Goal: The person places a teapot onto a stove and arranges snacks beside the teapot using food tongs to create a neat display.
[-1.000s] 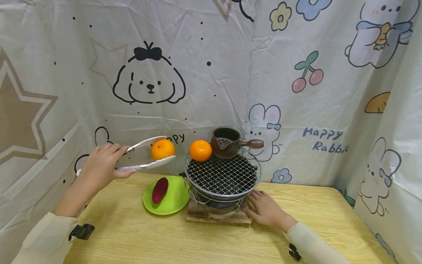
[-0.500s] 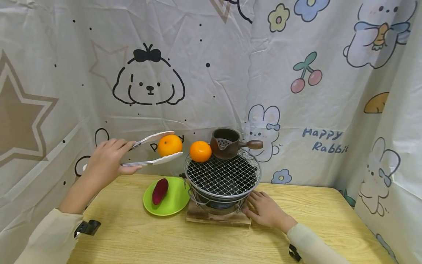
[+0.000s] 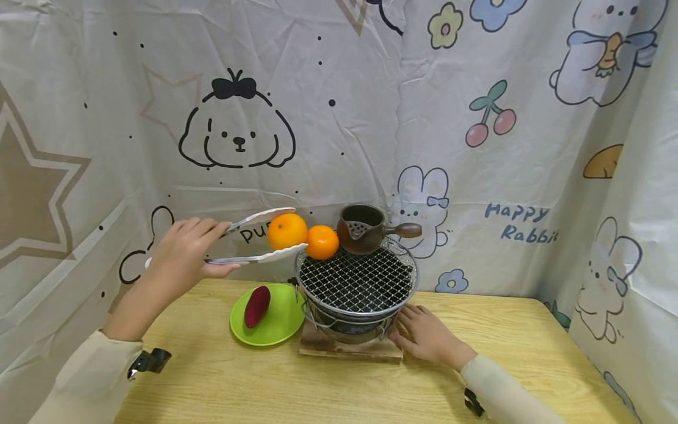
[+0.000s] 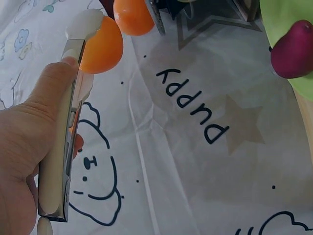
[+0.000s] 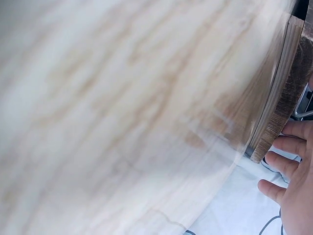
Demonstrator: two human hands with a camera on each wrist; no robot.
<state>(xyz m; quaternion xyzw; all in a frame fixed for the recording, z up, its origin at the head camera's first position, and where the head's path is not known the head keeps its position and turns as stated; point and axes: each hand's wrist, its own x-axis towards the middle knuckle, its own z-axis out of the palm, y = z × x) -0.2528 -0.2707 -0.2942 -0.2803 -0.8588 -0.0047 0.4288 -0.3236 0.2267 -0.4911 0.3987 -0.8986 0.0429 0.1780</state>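
My left hand (image 3: 185, 253) grips a pair of metal tongs (image 3: 238, 259) with pale scalloped tips. Between those tips an orange (image 3: 286, 231) is held in the air at the grill's left edge. A second orange (image 3: 323, 242) sits on the wire grill (image 3: 357, 280), and in the head view the held one overlaps its left side. Behind them on the grill stands a brown side-handled teapot (image 3: 361, 231) without a lid. My right hand (image 3: 426, 335) rests beside the grill's wooden base (image 3: 352, 347), fingers extended along its right end; in the right wrist view the fingertips (image 5: 292, 128) lie against the wood.
A green plate (image 3: 286, 324) holding a purple sweet potato (image 3: 257, 307) lies left of the grill. The wooden table (image 3: 254, 388) ends at a printed cloth (image 3: 339, 147) hanging at the back and sides.
My left hand has moved right with the tongs, bringing the held orange from above the plate to the grill's left edge beside the other orange. The right hand stays in place.
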